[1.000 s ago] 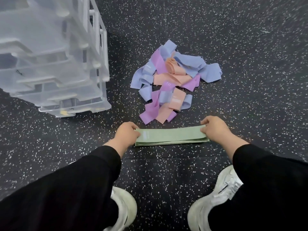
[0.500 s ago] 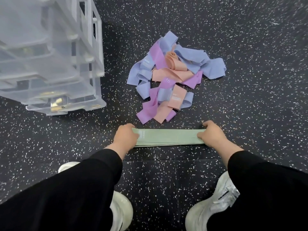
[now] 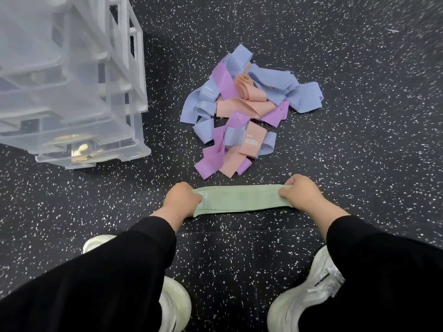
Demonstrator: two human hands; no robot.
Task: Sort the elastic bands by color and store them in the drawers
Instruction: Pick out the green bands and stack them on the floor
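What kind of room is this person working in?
Probably a gym or exercise room: the black rubber floor with white speckles, the pile of blue, purple and peach stretch bands, and a clear plastic drawer unit for storing them.

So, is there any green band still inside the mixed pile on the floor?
No, the mixed pile shows only blue, purple and peach bands; the green bands lie apart, gripped by the left hand and right hand.

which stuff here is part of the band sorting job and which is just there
Part of the job:
green bands, gripped at the ends by left hand and right hand
mixed pile of blue, purple and pink bands
clear drawer unit

Just there:
white shoes
speckled floor
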